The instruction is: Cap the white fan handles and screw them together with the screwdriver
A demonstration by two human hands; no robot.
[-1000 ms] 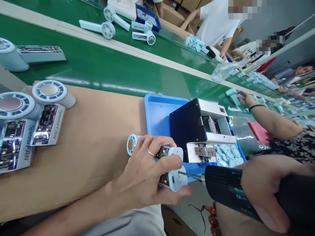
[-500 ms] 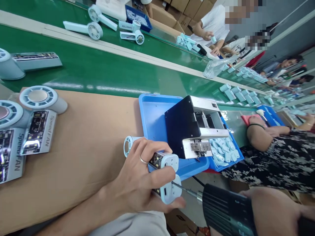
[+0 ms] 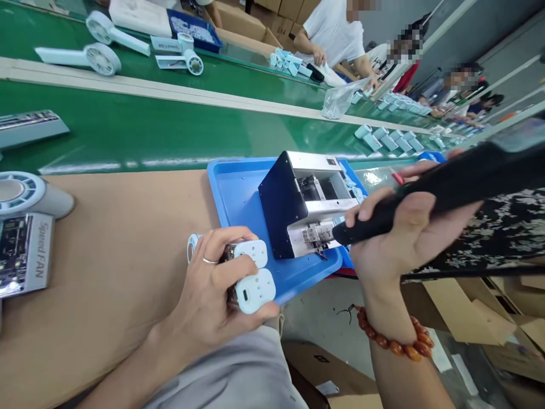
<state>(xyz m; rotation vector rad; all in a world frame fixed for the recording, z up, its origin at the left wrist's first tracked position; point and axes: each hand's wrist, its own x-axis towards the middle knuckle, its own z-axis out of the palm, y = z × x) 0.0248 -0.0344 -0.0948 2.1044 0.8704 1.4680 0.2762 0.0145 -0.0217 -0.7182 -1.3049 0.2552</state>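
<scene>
Over the desk (image 3: 119,267), just off the corner of the blue tray (image 3: 236,204), the big change: the electric screwdriver (image 3: 447,190) has swung away from the fan (image 3: 230,258)! Moments ago its bit was right beside the end caps. Now the black nose hangs well apart from them, over the tray, next to the front of the black-and-steel machine (image 3: 298,204), with the tool's long body climbing up and right out of view.

The right hand (image 3: 400,244) is wrapped in a fist around that grip, amber bead bracelet (image 3: 395,343) on the wrist. The left hand (image 3: 204,284) has the fan clamped, fingers curled over the top and thumb pressed across the body.

The fan lies nearly level across the view: its ring-shaped head points left, and two pale-blue end caps (image 3: 254,272) point right toward the tray, touching side by side. The lower cap shows a USB-C port (image 3: 244,294) facing up at the camera.

At the desk's left edge, another fan (image 3: 25,196) sits with a Speed FAN card (image 3: 25,255), and beyond runs the green conveyor belt (image 3: 128,130).
</scene>
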